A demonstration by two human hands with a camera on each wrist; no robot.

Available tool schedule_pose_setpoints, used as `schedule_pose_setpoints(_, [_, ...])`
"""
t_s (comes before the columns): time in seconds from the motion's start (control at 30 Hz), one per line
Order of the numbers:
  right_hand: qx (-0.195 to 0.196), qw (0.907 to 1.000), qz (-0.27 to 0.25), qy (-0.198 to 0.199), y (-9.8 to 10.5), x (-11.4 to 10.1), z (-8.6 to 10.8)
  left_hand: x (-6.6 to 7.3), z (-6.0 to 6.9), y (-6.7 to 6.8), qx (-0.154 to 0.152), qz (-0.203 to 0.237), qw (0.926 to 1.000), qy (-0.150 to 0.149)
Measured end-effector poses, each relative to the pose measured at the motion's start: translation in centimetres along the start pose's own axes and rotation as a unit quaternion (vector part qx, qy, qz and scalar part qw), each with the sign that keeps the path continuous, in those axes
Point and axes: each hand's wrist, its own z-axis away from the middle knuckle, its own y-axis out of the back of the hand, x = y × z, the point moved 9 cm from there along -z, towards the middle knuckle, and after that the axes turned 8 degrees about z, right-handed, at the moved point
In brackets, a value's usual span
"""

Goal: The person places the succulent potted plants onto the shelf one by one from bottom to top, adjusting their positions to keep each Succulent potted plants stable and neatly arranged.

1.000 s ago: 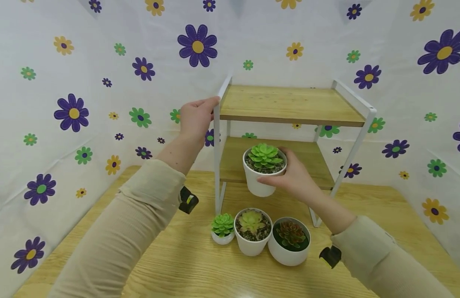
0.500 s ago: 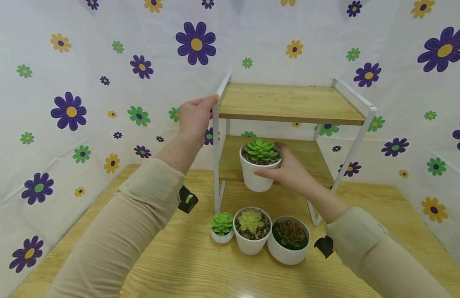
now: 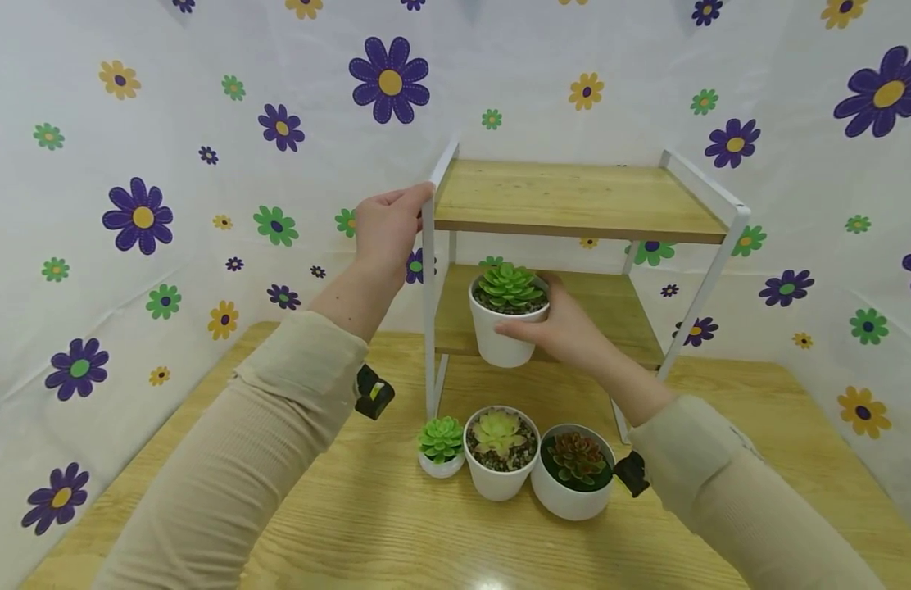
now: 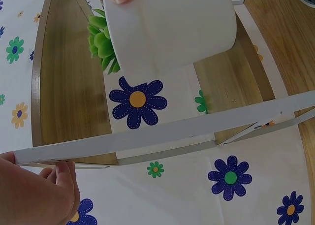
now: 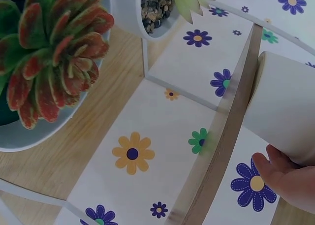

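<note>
My right hand (image 3: 562, 328) grips a white pot with a bright green succulent (image 3: 504, 342), thumb in front and fingers round the far side. The pot hangs upright in front of the lower board (image 3: 596, 307) of a two-tier shelf rack, under its top board (image 3: 581, 192). My left hand (image 3: 386, 233) pinches the rack's white left frame (image 3: 429, 319) near its upper front corner. In the left wrist view the left hand (image 4: 37, 193) holds that frame, and the pot (image 4: 172, 28) is beyond it. Right fingers (image 5: 283, 178) touch the pot (image 5: 290, 107) in the right wrist view.
Three more potted succulents stand in a row before the rack on the wooden table (image 3: 337, 524): a small green one (image 3: 441, 447), a pale yellow-green one (image 3: 501, 463) and a reddish one (image 3: 573, 479). A flower-printed cloth (image 3: 278, 65) surrounds the back and sides.
The right hand has moved the potted green succulent up, a little left and toward the rack. The left hand keeps its grip on the frame. The head view has tilted slightly.
</note>
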Motion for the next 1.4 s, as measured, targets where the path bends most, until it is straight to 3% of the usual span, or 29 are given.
schedule_pose_setpoints(0.6, [0.008,0.9987,0.025,-0.043,0.3,0.7,-2.3,0.4,0.5,-0.7,-0.009,-0.001,0.9999,-0.005])
schedule_pose_setpoints(0.93, [0.006,0.9985,0.025,-0.049,0.6,0.5,-2.5,0.5,0.5,-1.0,-0.015,0.006,0.9998,-0.010])
schedule_pose_setpoints(1.13, [-0.015,0.9977,0.031,-0.058,0.5,0.9,-1.5,0.3,0.3,-0.8,-0.012,0.006,0.9999,-0.006])
schedule_pose_setpoints(1.4, [-0.031,0.9984,0.048,0.002,0.2,0.9,1.6,0.1,0.0,-0.1,0.001,0.003,1.0000,0.001])
